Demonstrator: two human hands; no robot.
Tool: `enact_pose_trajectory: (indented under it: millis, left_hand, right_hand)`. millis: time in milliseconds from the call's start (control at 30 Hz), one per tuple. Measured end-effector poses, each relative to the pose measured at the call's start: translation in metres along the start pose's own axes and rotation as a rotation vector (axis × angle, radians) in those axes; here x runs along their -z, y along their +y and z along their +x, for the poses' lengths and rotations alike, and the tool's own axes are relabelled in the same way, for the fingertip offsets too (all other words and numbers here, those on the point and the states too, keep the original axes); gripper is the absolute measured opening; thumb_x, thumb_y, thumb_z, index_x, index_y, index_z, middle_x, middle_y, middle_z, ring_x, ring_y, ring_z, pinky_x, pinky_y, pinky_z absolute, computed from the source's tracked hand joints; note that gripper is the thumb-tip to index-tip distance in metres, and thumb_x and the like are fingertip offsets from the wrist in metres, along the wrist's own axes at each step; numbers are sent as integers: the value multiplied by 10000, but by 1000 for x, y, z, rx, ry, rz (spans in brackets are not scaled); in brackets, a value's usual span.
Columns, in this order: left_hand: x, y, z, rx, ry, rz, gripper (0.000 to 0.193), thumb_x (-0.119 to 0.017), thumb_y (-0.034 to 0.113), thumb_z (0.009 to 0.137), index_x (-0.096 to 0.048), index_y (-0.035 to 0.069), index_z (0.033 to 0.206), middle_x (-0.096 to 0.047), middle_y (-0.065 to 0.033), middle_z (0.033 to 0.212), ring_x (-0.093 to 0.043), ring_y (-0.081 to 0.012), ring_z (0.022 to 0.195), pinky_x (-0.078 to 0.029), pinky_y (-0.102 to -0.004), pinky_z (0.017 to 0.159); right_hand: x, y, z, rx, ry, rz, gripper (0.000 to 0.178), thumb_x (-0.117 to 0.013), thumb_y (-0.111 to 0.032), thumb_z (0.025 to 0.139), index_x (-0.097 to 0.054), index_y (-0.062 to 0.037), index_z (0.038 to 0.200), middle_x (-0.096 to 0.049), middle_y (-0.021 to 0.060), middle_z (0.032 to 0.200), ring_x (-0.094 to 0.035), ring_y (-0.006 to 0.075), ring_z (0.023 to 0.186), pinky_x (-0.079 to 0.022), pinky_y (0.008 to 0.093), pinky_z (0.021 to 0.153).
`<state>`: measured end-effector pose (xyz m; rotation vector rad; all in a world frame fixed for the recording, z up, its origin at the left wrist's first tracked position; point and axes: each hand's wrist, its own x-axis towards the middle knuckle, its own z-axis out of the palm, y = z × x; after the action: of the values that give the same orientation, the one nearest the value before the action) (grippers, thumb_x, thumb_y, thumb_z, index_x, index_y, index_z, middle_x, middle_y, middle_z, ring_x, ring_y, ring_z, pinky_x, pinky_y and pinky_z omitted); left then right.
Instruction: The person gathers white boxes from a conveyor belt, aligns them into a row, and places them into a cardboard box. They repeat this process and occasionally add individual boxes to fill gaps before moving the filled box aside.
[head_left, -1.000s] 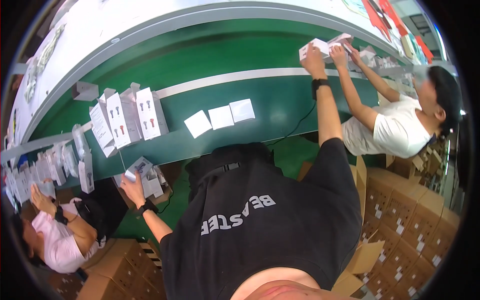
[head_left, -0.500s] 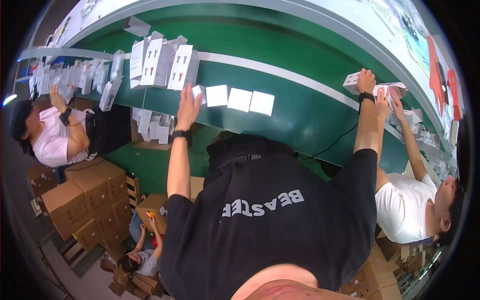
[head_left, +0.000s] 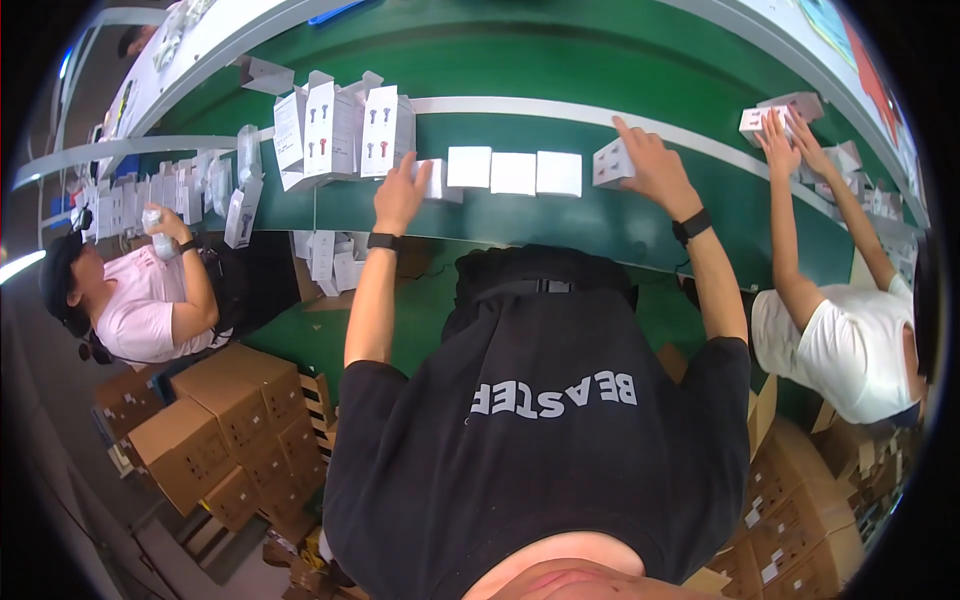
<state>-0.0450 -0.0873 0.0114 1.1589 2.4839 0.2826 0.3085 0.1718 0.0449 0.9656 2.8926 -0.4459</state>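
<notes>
Several small white boxes [head_left: 513,174] stand in a row on the green bench in front of me. My left hand [head_left: 400,195] rests at the row's left end, its fingers stretched out against the side of the leftmost box [head_left: 439,181]. Just past the right end, with a small gap, my right hand [head_left: 657,172] holds another white box [head_left: 608,163] with earbud pictures on its side. The thumb and some fingers are on this box, while the index finger points up and away.
Taller open white cartons [head_left: 335,125] stand behind my left hand. A pale strip [head_left: 520,106] runs along the bench. At right, a co-worker's hands [head_left: 782,140] touch a white box. Another co-worker [head_left: 150,290] at left holds a pale item. Brown cartons [head_left: 220,410] are stacked behind.
My right hand has come left from the far right, bringing a white box close to the row. My left hand stays at the row's left end. The view has shifted.
</notes>
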Motion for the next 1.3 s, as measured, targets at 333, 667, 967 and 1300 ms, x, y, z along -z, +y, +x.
enact_pose_trajectory:
  millis: [333,667,967,1300]
  left_hand:
    - [-6,-13,2,-449,162,-54,692,-719,467,837,-505,37,1334,-581,-254,1214,-558,-433,1117,-480,-496,925]
    - [-9,-16,26,-755,97,27,1000,-908,279,620,-393,31,1439,-549,-167,1292,-523,-391,1118,-465,-442,962]
    - [13,14,27,-694,-86,159,905,-864,303,684,-418,90,1442,-560,-158,1315,-526,-394,1134,-476,-452,962]
    - [-5,3,111,-1192,-42,229,918,-901,365,635,-491,-1,1371,-592,-211,1282,-538,-405,1175,-426,-480,1024]
  right_hand:
    - [-37,-35,-23,10,119,74,873,-845,-222,667,-433,-96,1426,-511,115,1307,-501,328,1205,-537,435,914]
    - [-55,-50,-17,-15,128,175,900,-867,-221,640,-437,-103,1421,-518,114,1321,-486,326,1226,-536,429,902]
    - [-45,-79,-10,-78,67,74,833,-853,-207,653,-480,-218,1398,-557,99,1287,-496,344,1234,-551,453,851]
    - [-94,-156,-70,-495,505,79,485,-744,-199,733,-594,-252,1190,-576,55,1053,-552,307,1058,-549,441,714]
